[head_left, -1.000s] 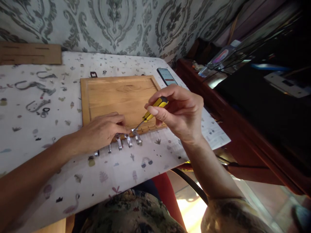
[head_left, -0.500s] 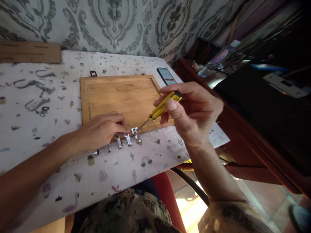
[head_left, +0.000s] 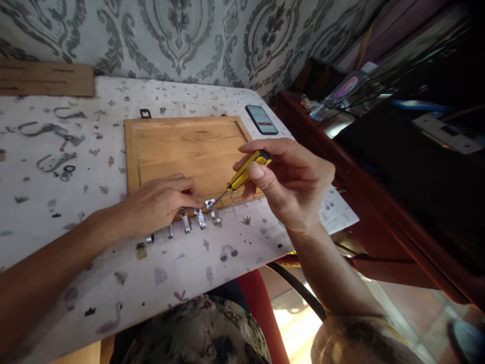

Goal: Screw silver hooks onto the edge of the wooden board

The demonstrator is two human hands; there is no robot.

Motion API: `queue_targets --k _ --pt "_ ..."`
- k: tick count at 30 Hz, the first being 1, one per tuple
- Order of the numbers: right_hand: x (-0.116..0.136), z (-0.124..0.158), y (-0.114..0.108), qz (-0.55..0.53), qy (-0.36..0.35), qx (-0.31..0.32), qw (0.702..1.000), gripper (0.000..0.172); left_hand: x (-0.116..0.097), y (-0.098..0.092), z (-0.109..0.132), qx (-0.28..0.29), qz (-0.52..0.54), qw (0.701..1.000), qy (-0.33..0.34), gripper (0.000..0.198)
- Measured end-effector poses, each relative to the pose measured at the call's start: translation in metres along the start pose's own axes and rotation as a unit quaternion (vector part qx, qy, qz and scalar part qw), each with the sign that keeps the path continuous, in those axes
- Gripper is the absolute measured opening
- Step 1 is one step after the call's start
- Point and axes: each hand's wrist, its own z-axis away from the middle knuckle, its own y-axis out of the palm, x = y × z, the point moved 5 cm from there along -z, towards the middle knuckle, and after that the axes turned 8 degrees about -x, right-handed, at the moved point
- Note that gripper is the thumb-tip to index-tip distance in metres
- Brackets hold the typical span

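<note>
My right hand (head_left: 299, 179) is closed around the yellow and black handle of a small screwdriver (head_left: 244, 174). The shaft slants down to the left, its tip at the plate of the rightmost metal hook (head_left: 214, 212). My left hand (head_left: 161, 202) lies at the near edge of a framed wooden board (head_left: 182, 146), a finger or thumb pressed against that hook's plate. Its other fingers are bent over the wood. Several silver hooks (head_left: 200, 218) line this edge, partly hidden behind my left hand.
Loose metal hooks (head_left: 56, 162) lie on the patterned tablecloth (head_left: 166, 263) at left. A cardboard piece (head_left: 47, 80) is at the back left. A phone (head_left: 261, 119) lies past the board's right corner. On dark furniture at right rests a plastic bottle (head_left: 341, 93).
My right hand has moved left and slightly down with the screwdriver, whose tip is now closer to the hook's plate. More of the phone shows. My left hand stays in place.
</note>
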Motion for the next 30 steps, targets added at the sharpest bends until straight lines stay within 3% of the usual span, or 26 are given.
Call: queue_targets --k 8,13,19,23,26,30 --pt "0.0 -0.002 0.004 -0.019 0.018 0.014 1.0 0.026 -0.001 0.0 0.001 0.007 -0.005 1.0 0.008 0.031" --pt "0.003 -0.007 0.006 -0.026 0.041 0.03 0.998 0.032 0.001 0.002 0.002 -0.031 -0.01 0.999 0.013 0.039" --pt "0.005 -0.009 0.003 -0.039 0.055 0.086 0.994 0.029 0.001 0.001 0.001 -0.023 -0.012 1.0 0.016 0.037" --pt "0.007 -0.01 0.003 -0.035 0.041 0.07 0.996 0.019 0.0 -0.001 0.0 -0.012 -0.007 1.0 0.012 0.04" --pt "0.007 -0.01 0.004 -0.033 0.047 0.043 0.997 0.028 0.0 -0.001 0.0 -0.008 -0.004 1.0 0.006 0.039" --pt "0.007 -0.01 0.005 -0.043 0.066 0.067 0.995 0.035 -0.001 -0.001 0.0 -0.017 0.003 1.0 0.006 0.031"
